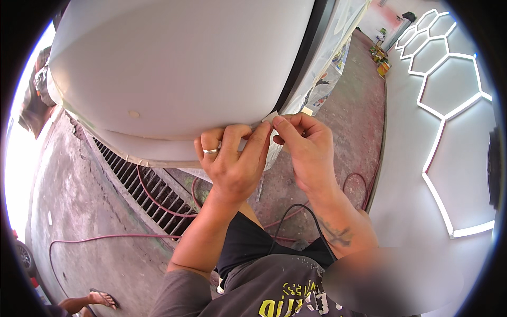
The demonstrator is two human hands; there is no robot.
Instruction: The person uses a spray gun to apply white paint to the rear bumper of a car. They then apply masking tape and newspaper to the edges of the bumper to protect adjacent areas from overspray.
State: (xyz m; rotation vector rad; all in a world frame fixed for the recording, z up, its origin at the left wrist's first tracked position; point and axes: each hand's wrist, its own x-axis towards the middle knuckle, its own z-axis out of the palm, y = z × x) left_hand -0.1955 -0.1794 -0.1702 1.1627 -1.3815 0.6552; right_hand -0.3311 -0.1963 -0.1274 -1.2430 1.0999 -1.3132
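- Across the upper half of the view, a large white car body panel (179, 63) is seen, its lower edge curving down toward the middle; a small round mark is visible on it.
- Below it, a concrete floor (79, 201) is crossed by a metal drain grate (142, 190), and a red hose (105, 238) is laid in loops over both.
- At the right, a white wall (422, 174) is lit by hexagon-shaped light strips (449, 58).
- At the panel's lower edge, the left hand (232, 164) is held curled, a ring worn on one finger, its fingertips pressed against the edge.
- Just beside it, the right hand (306, 148) is closed in a pinch on a small white strip of tape (271, 116), which is held touching the panel's edge between both hands.
- At the lower left corner, another person's sandalled foot (100, 300) is seen.
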